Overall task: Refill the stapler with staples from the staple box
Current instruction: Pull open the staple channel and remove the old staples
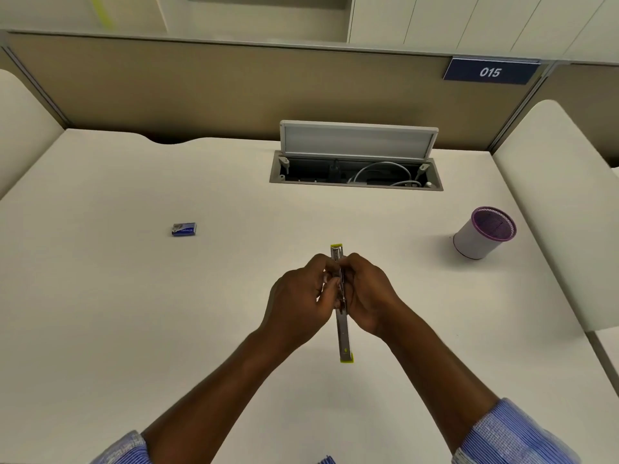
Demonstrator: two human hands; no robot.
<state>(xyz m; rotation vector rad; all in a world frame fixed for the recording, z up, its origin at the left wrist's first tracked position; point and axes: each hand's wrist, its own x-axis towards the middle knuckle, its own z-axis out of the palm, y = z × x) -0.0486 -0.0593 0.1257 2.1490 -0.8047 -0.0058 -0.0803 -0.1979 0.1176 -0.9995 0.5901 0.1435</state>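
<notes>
The slim metal stapler with yellow-green end caps (342, 316) is held above the middle of the pale desk (134, 296), its length running away from the person, one capped end pointing at the far partition and the other back toward the body; it looks swung open into a long straight line, though the hinge is hidden between the hands; the left hand (298, 296) closes its grip on the stapler's left side, fingers curled in at the middle of the bar; the right hand (366, 294) closes on the right side, fingertips meeting the left's over the metal; both forearms come up from blue striped shirt cuffs (502, 433) at the near edge. Well apart to the left, the small blue staple box (184, 229) lies flat on the desk, untouched; to the far right stands a white cylindrical mesh pen cup with a purple rim (482, 233), tilted in this wide view; beyond the hands a grey cable hatch (356, 169) is sunk in the desk, its lid raised, white cables coiled inside; on the beige partition behind hangs a dark blue plate reading 015 (490, 72).
</notes>
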